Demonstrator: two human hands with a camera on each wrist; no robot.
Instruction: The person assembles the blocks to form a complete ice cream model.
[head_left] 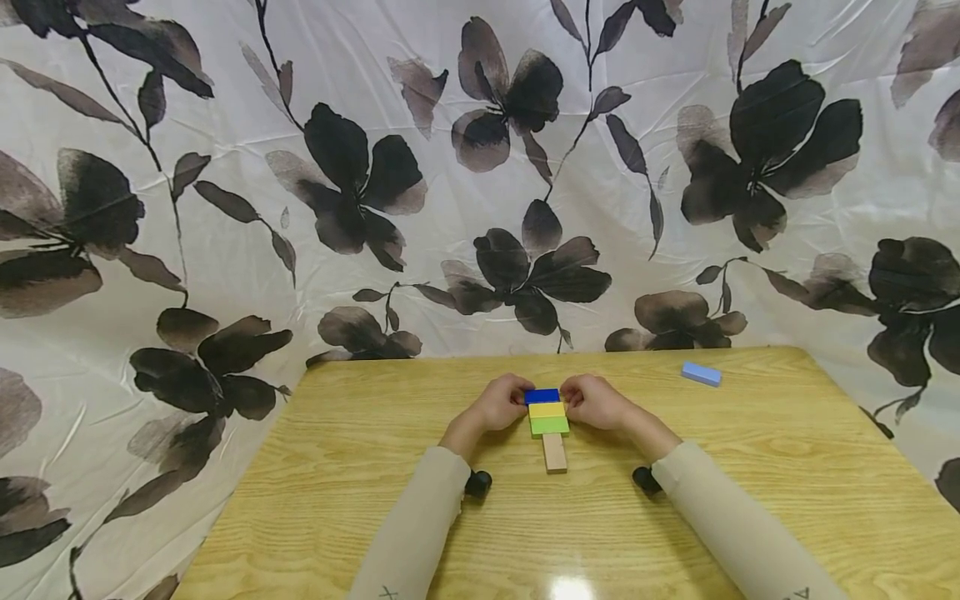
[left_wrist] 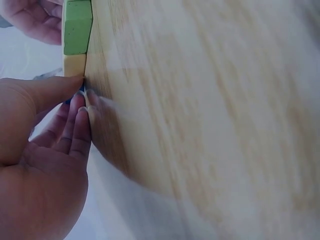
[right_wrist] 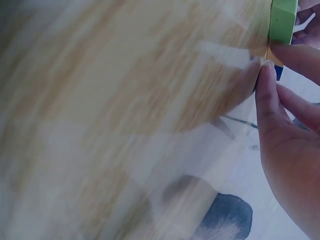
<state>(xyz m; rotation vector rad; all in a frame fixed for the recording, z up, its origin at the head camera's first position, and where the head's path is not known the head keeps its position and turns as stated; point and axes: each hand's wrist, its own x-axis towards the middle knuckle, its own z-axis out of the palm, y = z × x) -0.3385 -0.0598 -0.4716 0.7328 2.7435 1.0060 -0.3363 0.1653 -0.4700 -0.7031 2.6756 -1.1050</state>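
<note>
Four flat wooden blocks lie joined on the table, in a row running toward me: a blue block [head_left: 542,396] farthest, then a yellow block [head_left: 547,410], a green block [head_left: 550,426] and a plain wood block [head_left: 554,454] set lengthwise below them like a stem. My left hand [head_left: 501,402] holds the blue block's left end between thumb and fingers. At its other end my right hand [head_left: 597,402] does the same. In the right wrist view, a sliver of the blue block [right_wrist: 279,73] shows by the fingers; the left wrist view mostly hides it.
A light blue block [head_left: 701,373] lies apart near the table's back right. The wood-grain table [head_left: 337,517] ends at a hanging floral cloth [head_left: 420,192] behind. Black wrist cameras sit under both sleeves.
</note>
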